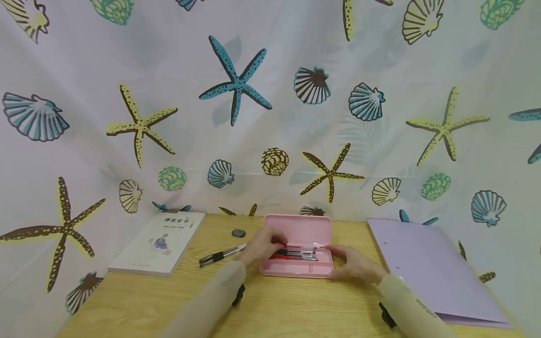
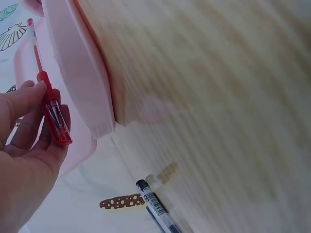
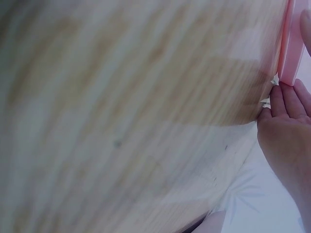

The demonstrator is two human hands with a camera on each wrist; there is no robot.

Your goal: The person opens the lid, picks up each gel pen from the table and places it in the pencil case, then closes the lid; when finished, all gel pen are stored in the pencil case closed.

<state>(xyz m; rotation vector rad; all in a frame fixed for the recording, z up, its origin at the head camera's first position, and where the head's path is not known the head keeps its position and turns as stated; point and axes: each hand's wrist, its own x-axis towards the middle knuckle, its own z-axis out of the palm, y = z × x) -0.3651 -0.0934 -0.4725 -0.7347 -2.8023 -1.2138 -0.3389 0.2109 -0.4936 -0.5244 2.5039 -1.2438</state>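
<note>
A pink pencil case lies on the table with its lid raised at the back. Several pens with clear barrels and red or black parts are at its tray. My left hand is over the left part of the case. In the left wrist view it pinches a red pen, clear-barrelled with a red grip, between thumb and fingers. My right hand holds the right end of the case, thumb at the front corner and fingers toward the back. The right wrist view shows its fingertips against the case's pink side.
Black-gripped pens lie on the table left of the case. Behind them is a small dark eraser-like lump. A white book lies at the left, a lilac folder at the right. A patterned curtain hangs behind the table.
</note>
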